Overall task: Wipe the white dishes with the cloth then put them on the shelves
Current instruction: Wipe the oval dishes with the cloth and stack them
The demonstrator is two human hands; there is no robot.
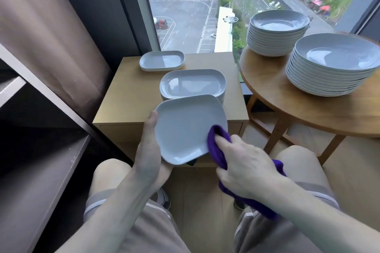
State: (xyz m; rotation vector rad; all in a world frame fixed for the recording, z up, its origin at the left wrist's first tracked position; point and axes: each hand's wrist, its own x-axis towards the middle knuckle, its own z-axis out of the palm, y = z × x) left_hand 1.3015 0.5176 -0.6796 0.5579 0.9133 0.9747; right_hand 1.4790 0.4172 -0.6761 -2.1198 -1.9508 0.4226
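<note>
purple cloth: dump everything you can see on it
The purple cloth looks like soft, plush fabric, plain deep purple, with no visible pattern or label. It is bunched, not folded flat. The right hand grips its middle, fingers curled round it. The upper wad meets the right rim of the white dish, which the left hand holds tilted. The loose end hangs below the wrist, over the lap. Wet or dry cannot be told.

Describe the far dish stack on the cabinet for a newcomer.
Find the square light-wood cabinet below the window. At its far edge sits a low stack of small white rectangular dishes. It is smaller and shorter than the larger white rectangular stack just in front.
</note>
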